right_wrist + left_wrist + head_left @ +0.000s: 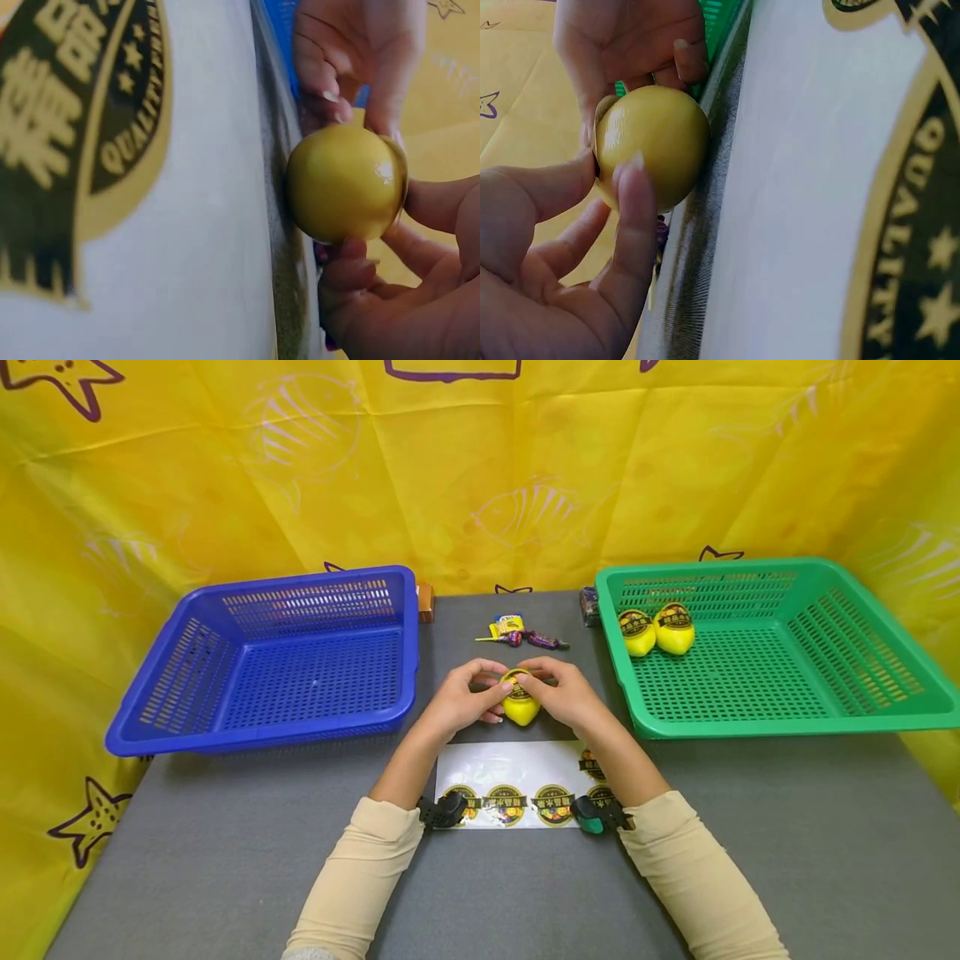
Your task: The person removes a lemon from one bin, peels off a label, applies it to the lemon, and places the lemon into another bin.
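A yellow lemon (522, 711) with a round black-and-gold sticker on its upper face is held between both hands above the table. The left hand (467, 695) grips it from the left, its thumb on the sticker's edge. From the other side the right hand (562, 691) grips the lemon, thumb also on the sticker. In the left wrist view the lemon (660, 142) shows the sticker's rim standing slightly off its skin. The right wrist view shows the lemon (337, 184) between the fingers of both hands. Below lies a white sticker sheet (510, 764) with several round stickers.
At left stands a blue basket (412, 668). A green basket (626, 693) at right holds two stickered lemons (674, 629). Wrapped candies (543, 641) and a lollipop (513, 637) lie behind the hands. A small brown box (426, 603) sits by the blue basket.
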Tool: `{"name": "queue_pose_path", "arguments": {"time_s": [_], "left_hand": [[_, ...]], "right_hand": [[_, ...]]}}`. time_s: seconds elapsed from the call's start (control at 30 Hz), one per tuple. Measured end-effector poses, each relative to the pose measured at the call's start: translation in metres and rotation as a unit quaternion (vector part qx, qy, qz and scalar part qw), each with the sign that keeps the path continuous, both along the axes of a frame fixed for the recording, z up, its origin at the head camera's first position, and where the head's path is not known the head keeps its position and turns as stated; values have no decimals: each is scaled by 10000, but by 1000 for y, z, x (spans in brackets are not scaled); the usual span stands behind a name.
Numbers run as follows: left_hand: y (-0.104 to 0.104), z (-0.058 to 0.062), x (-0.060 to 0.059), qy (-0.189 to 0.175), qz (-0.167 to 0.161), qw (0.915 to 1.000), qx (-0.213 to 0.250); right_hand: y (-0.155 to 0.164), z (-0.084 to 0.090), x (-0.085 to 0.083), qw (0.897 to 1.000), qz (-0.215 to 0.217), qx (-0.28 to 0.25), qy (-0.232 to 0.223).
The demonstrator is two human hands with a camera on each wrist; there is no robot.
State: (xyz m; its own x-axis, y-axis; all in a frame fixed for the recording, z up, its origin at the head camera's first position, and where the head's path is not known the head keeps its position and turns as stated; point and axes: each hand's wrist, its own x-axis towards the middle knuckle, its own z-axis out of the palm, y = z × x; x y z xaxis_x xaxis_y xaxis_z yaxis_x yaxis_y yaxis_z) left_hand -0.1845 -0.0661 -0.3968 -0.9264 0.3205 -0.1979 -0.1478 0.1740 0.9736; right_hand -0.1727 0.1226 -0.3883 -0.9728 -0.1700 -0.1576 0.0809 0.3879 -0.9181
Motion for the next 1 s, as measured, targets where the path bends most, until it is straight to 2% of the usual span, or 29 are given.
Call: {"name": "queue_pose_path", "arguments": {"time_s": [0.13,0.27,0.47,0.57,0.63,0.67,0.73,0.8,0.87,0.93,1.0], "left_hand": [[-1,-5,-1,-381,-295,9979,422],[-4,-9,-3,-556,-346,9956,663],[-9,-12,-6,-838,-373,9917,900],[-11,-12,-7,-919,-390,9904,956],[-13,-11,-8,-965,-436,9898,956],[-14,-10,-8,-968,-472,9898,928],[-16,-9,-8,-946,-536,9906,824],[-17,-9,-9,-881,-572,9921,679],[-18,-9,-9,-755,-607,9937,555],[-19,-10,-9,-612,-631,9949,487],[-19,-12,-10,-499,-641,9955,494]], "right_hand": [[4,-2,-2,9985,20,-466,-273],[8,-8,-5,9935,-11,-1056,-425],[11,-16,-11,9701,-126,-2204,-1011],[13,-17,-13,9609,-90,-2488,-1208],[13,-16,-12,9605,-58,-2485,-1249],[13,-16,-12,9636,-36,-2381,-1214],[11,-13,-10,9764,13,-1914,-998],[8,-10,-7,9922,120,-1107,-566],[3,-6,-3,9995,253,-149,-67],[-3,-2,0,9951,407,784,455],[-9,2,4,9828,573,1510,895]]}}
